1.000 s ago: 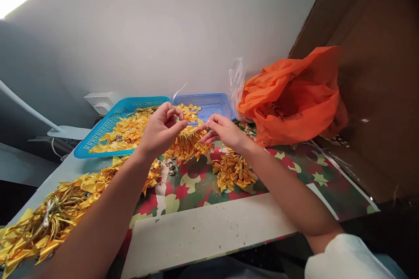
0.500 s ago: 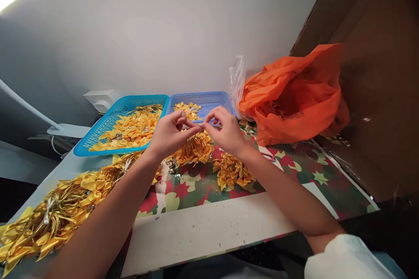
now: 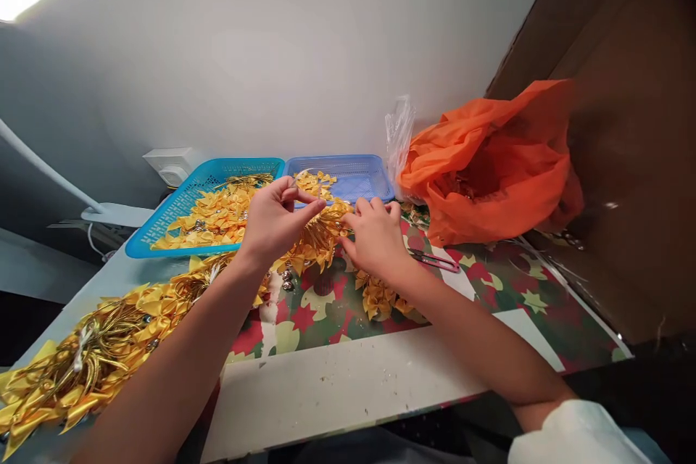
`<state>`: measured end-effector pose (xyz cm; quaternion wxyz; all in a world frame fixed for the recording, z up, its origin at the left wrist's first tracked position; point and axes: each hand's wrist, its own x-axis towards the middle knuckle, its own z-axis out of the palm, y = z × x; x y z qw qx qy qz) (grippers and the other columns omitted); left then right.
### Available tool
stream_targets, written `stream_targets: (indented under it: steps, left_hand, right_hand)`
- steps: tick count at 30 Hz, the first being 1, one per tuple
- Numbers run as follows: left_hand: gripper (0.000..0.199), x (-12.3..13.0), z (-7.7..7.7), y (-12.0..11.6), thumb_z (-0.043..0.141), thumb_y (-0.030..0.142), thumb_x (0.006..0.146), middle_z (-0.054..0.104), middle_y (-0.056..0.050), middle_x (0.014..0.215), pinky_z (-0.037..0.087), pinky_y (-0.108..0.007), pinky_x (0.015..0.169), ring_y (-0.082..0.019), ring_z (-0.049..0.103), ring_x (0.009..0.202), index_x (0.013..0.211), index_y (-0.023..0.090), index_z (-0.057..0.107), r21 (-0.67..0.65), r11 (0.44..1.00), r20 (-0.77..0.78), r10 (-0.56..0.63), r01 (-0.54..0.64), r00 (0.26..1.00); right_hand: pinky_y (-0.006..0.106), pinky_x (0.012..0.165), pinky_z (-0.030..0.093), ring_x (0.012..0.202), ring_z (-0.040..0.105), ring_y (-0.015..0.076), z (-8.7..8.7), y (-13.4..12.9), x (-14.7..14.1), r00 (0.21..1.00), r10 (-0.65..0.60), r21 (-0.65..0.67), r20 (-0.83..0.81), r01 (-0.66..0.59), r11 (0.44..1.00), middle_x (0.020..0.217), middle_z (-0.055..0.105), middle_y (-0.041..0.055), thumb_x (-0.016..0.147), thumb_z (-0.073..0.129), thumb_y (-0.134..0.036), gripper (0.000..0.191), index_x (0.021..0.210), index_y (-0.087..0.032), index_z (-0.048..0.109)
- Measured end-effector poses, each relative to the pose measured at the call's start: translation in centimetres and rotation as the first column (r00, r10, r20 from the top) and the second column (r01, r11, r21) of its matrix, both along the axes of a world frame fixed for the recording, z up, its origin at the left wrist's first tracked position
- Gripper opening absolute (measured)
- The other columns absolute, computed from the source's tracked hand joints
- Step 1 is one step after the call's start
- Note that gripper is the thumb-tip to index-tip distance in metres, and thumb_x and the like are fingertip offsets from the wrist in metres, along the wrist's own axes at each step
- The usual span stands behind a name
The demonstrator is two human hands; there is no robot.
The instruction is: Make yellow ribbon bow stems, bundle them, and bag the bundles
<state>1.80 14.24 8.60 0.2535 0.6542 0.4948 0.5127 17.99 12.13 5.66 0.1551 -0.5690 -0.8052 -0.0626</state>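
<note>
My left hand (image 3: 275, 221) is closed in a pinch above the middle of the table, thumb and forefinger close together and the other fingers curled. Whatever they hold is too small to make out; a thin pale strand shows by its fingertips. Just below lies a bundle of yellow ribbon bows (image 3: 312, 243) with gold cords. My right hand (image 3: 375, 235) is low at that bundle's right edge, palm down, fingers bent and apart. Partly behind my right wrist lies a second bundle of yellow bows (image 3: 378, 297). Small silvery bells (image 3: 288, 280) lie left of it.
A teal basket (image 3: 142, 241) full of yellow bows stands left of a blue basket (image 3: 362, 165) holding fewer bows. Tied bow bundles (image 3: 117, 333) line the left side. Pink-handled scissors (image 3: 440, 261) lie right of my right hand, before an orange bag (image 3: 489, 159).
My hands were pinched together at the fingertips and have parted. The right hand has come down to the bow bundle's right edge and opened its fingers. My left hand stays raised, about where it was.
</note>
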Motion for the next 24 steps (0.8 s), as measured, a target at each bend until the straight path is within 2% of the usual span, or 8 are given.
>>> stream_targets:
  steps: [3,5,9,12,15,19,22,24]
  left_hand:
    - [0.047,-0.2,0.1,0.0,0.074,0.025,0.069,0.056,0.004,0.061,0.025,-0.026,0.048,-0.007,0.026,0.05,0.057,0.021,0.029,0.041,0.998,-0.022,0.041,-0.04,0.999]
    - [0.046,-0.3,0.0,0.1,0.074,0.025,0.07,0.056,0.004,0.061,0.025,-0.026,0.049,-0.008,0.026,0.05,0.057,0.021,0.029,0.055,0.996,-0.035,0.066,-0.064,0.997]
    - [0.048,-0.5,-0.2,0.3,0.073,0.025,0.07,0.062,0.003,0.064,0.025,-0.026,0.048,-0.007,0.026,0.05,0.057,0.021,0.027,0.038,0.996,-0.062,0.084,-0.082,0.995]
    - [0.05,-0.5,-0.3,0.4,0.073,0.024,0.069,0.067,0.002,0.067,0.026,-0.026,0.047,-0.007,0.028,0.049,0.057,0.021,0.024,-0.002,0.997,-0.096,0.075,-0.076,0.993]
    - [0.047,-0.4,-0.3,0.3,0.072,0.023,0.069,0.066,0.002,0.065,0.026,-0.026,0.046,-0.007,0.03,0.049,0.056,0.021,0.027,-0.038,0.997,-0.147,0.067,-0.073,0.987]
    - [0.044,-0.3,-0.3,0.4,0.073,0.024,0.069,0.062,0.003,0.062,0.026,-0.027,0.047,-0.008,0.03,0.049,0.055,0.021,0.031,-0.039,0.997,-0.145,0.067,-0.073,0.987]
    - [0.046,-0.2,-0.4,0.5,0.073,0.024,0.068,0.063,0.002,0.064,0.026,-0.027,0.046,-0.008,0.031,0.049,0.055,0.021,0.029,-0.063,0.996,-0.122,0.059,-0.067,0.991]
    - [0.048,-0.2,-0.5,0.5,0.074,0.025,0.067,0.066,0.001,0.067,0.026,-0.028,0.046,-0.008,0.032,0.049,0.055,0.021,0.028,-0.082,0.995,-0.109,0.051,-0.06,0.993]
  right_hand:
    - [0.052,0.088,0.036,0.105,0.05,0.0322,0.3,0.4,0.6,1.0,-0.013,-0.042,-0.014,0.013,0.999,0.108,0.061,0.0139,0.087,0.063,-0.037,0.024,0.099,-0.019,0.073]
    - [0.051,0.088,0.037,0.103,0.051,0.0316,0.8,0.9,1.3,0.995,0.007,-0.074,-0.102,-0.014,0.997,0.105,0.063,0.0128,0.086,0.065,-0.04,0.025,0.1,-0.021,0.073]
    - [0.038,0.077,0.043,0.086,0.057,0.0226,3.1,1.5,4.5,0.933,0.048,-0.065,-0.357,-0.076,0.995,0.094,0.064,0.008,0.082,0.069,-0.037,0.021,0.092,-0.019,0.072]
    - [0.03,0.064,0.043,0.074,0.058,0.0177,5.2,1.2,8.0,0.925,0.064,-0.212,-0.375,-0.153,0.965,0.083,0.066,0.0051,0.076,0.072,-0.034,0.017,0.082,-0.018,0.071]
    - [0.027,0.056,0.041,0.065,0.057,0.0156,5.9,0.0,10.9,0.951,0.065,-0.389,-0.301,-0.184,0.903,0.079,0.066,0.0023,0.063,0.079,-0.023,0.027,0.089,-0.019,0.071]
    - [0.029,0.064,0.047,0.079,0.061,0.0192,3.6,-2.4,12.6,0.948,0.131,-0.45,-0.291,-0.256,0.856,0.092,0.067,0.0036,0.064,0.075,-0.013,0.036,0.098,-0.021,0.068]
    - [0.037,0.086,0.048,0.104,0.059,0.0243,0.4,-3.8,12.5,0.928,0.158,-0.375,-0.337,-0.286,0.882,0.107,0.064,0.0061,0.073,0.071,-0.017,0.036,0.108,-0.022,0.064]
    - [0.041,0.095,0.045,0.111,0.056,0.0249,-1.4,-4.3,12.3,0.912,0.15,-0.322,-0.381,-0.284,0.903,0.113,0.062,0.0071,0.077,0.067,-0.017,0.035,0.111,-0.022,0.062]
